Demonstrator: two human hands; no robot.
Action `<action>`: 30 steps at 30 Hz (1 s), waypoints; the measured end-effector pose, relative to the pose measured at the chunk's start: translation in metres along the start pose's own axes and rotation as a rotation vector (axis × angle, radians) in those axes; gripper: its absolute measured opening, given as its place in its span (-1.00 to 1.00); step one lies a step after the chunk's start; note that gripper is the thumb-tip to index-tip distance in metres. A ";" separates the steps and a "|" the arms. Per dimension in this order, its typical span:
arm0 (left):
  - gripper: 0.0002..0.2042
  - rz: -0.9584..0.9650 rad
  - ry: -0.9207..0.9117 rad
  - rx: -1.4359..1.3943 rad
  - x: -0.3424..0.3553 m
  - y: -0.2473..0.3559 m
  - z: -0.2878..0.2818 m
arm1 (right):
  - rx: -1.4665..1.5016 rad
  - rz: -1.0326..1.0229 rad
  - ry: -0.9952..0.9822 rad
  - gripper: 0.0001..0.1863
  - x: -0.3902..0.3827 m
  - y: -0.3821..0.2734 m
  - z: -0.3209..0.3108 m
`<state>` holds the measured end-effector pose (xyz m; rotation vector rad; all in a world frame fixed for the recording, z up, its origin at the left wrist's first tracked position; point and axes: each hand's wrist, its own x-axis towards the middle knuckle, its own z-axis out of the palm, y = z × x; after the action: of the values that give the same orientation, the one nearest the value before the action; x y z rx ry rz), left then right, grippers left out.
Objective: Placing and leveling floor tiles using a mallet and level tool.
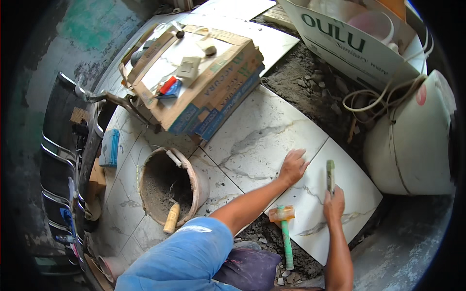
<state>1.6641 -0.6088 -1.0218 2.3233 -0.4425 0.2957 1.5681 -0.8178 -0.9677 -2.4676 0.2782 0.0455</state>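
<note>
My right hand (334,204) is closed around a slim tool with a green end (330,169); its exact kind is hard to make out. The tool stands out from my fist above a white grey-veined floor tile (310,213). My left hand (293,168) rests on the neighbouring large tile (257,123), close to the joint between the two. Its fingers are stretched out and hold nothing. Between my forearms lies a mallet (281,214) with an orange head and a green handle, its head on the tile's edge and its handle over rough mortar.
A mortar-caked bucket (195,182) with a wooden-handled tool (171,218) stands left of my arm. Stacked tile boxes (213,92) hold small items. A large white carton (349,48), a white container (412,140) with cable, and raw mortar (310,77) border the tiles. Metal-framed chairs (58,160) line the left.
</note>
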 end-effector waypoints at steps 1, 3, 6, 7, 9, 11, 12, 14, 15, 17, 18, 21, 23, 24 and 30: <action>-0.82 -0.146 0.106 -0.091 -0.010 0.011 -0.002 | 0.024 0.006 0.003 -0.70 0.005 -0.022 0.007; -0.83 -0.417 0.213 -0.318 -0.030 0.050 -0.011 | 0.017 0.049 0.006 -0.58 0.004 -0.033 0.027; -0.84 -0.461 0.207 -0.239 -0.093 0.038 -0.062 | 0.050 0.037 -0.136 -0.61 0.006 -0.115 0.057; -0.84 -0.503 0.210 -0.206 -0.112 0.036 -0.080 | 0.028 0.050 -0.190 -0.62 0.008 -0.139 0.065; -0.84 -0.520 0.186 -0.198 -0.145 0.036 -0.116 | -0.048 0.038 -0.223 -0.63 0.010 -0.170 0.096; -0.84 -0.577 0.174 -0.179 -0.169 0.045 -0.138 | -0.103 -0.019 -0.204 -0.64 0.018 -0.176 0.123; -0.83 -0.608 -0.057 -0.269 -0.178 0.049 -0.148 | -0.149 -0.061 -0.159 -0.65 0.016 -0.177 0.133; -0.83 -0.562 -0.343 -0.414 -0.201 0.050 -0.171 | -0.146 -0.158 -0.234 -0.60 0.005 -0.187 0.147; -0.83 -0.600 -0.441 -0.532 -0.215 0.049 -0.181 | -0.112 -0.231 -0.260 -0.56 -0.005 -0.190 0.155; -0.83 -0.830 -0.559 -0.679 -0.243 0.049 -0.214 | -0.053 -0.326 -0.372 -0.51 -0.026 -0.194 0.172; -0.83 -0.853 -0.517 -0.662 -0.268 0.044 -0.226 | -0.017 -0.382 -0.451 -0.47 -0.034 -0.196 0.175; -0.69 -0.830 -0.469 -0.169 -0.345 0.034 -0.286 | 0.166 -0.396 -0.702 -0.42 -0.037 -0.211 0.146; -0.59 -0.979 -0.450 0.064 -0.349 0.047 -0.342 | 0.254 -0.501 -0.589 -0.46 -0.016 -0.174 0.122; -0.55 -1.071 -0.406 0.188 -0.350 0.054 -0.368 | 0.249 -0.515 -0.556 -0.48 -0.001 -0.158 0.105; -0.46 -1.291 -0.296 0.401 -0.404 0.092 -0.469 | -0.023 -0.403 -0.328 -0.54 0.103 -0.103 -0.030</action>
<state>1.2201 -0.2453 -0.7717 2.5221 1.0761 -0.6364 1.6888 -0.7766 -0.8923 -2.4428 -0.3615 0.2788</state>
